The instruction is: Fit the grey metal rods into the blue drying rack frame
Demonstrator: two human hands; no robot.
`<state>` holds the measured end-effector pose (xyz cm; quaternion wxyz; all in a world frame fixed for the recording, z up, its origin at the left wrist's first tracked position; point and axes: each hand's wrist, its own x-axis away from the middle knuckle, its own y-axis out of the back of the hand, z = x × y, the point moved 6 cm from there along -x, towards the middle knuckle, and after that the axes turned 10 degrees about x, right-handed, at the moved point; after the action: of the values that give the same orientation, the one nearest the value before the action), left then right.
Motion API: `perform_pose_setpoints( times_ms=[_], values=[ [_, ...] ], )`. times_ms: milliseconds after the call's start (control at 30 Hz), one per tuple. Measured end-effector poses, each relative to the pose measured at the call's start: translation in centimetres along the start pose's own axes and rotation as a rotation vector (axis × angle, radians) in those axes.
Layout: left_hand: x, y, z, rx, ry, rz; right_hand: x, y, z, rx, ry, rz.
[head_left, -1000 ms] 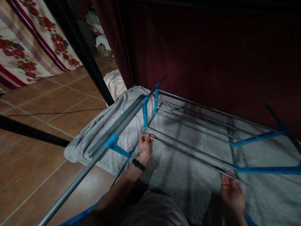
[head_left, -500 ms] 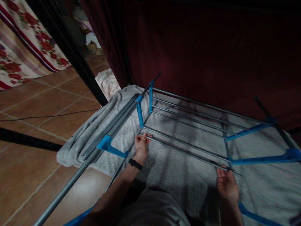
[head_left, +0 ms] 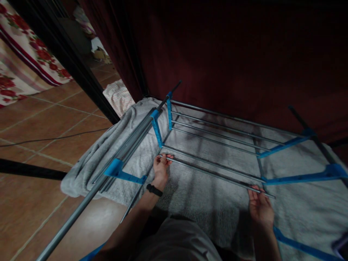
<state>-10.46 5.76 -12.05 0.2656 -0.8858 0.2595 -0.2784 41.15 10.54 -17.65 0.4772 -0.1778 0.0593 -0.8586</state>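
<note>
A loose grey metal tube [head_left: 206, 172] lies across both of my hands. Its left end is pinched by my left hand [head_left: 162, 165], close to the lower tip of a blue plastic bracket [head_left: 157, 128]. Near its right end, my right hand [head_left: 260, 203] has its fingers closed around it, with a short length sticking out beyond. The tube runs roughly parallel to a fitted tube [head_left: 214, 163] just behind it, which joins that left bracket to a right blue bracket [head_left: 301, 176]. Farther back, several tubes link another pair of brackets on the rack frame.
A bundle of loose tubes [head_left: 130, 146] rests on the grey blanket [head_left: 81, 170] at left. A long pole [head_left: 70, 223] passes through the left brackets. Dark red curtain [head_left: 217, 61] hangs behind. Black bed posts [head_left: 81, 72] stand left over the tiled floor [head_left: 32, 181].
The view has shifted slightly, so the rack and hands appear a little farther left. Both hands keep their hold on the tube, which sits much the same relative to the frame.
</note>
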Motion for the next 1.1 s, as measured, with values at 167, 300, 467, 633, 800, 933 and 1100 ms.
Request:
perform_pose_setpoints(
  times_ms=[167,300,467,633,800,933,1100],
  values=[
    [0.1,-0.2,-0.3,0.003,0.017,-0.003,0.1,-0.4,0.0,-0.045,0.000,0.018],
    [0.3,-0.5,-0.5,-0.007,0.071,-0.002,0.5,-1.2,0.2,-0.077,0.020,0.025],
    [1.0,-1.4,-0.3,-0.054,0.139,0.041,1.6,-2.6,0.9,-0.121,0.010,0.018],
    [1.6,-2.1,0.3,-0.113,0.191,-0.030,2.3,-4.0,1.5,-0.087,-0.006,0.046],
    [1.4,-2.3,-0.1,-0.126,0.155,-0.038,2.8,-5.1,2.1,-0.080,-0.040,0.108],
    [0.8,-1.9,-0.4,-0.149,0.125,-0.036,2.5,-5.1,2.5,-0.118,-0.037,0.068],
    [0.0,-1.3,-0.3,-0.231,0.105,0.013,2.1,-4.9,2.4,-0.139,-0.018,0.056]
  ],
)
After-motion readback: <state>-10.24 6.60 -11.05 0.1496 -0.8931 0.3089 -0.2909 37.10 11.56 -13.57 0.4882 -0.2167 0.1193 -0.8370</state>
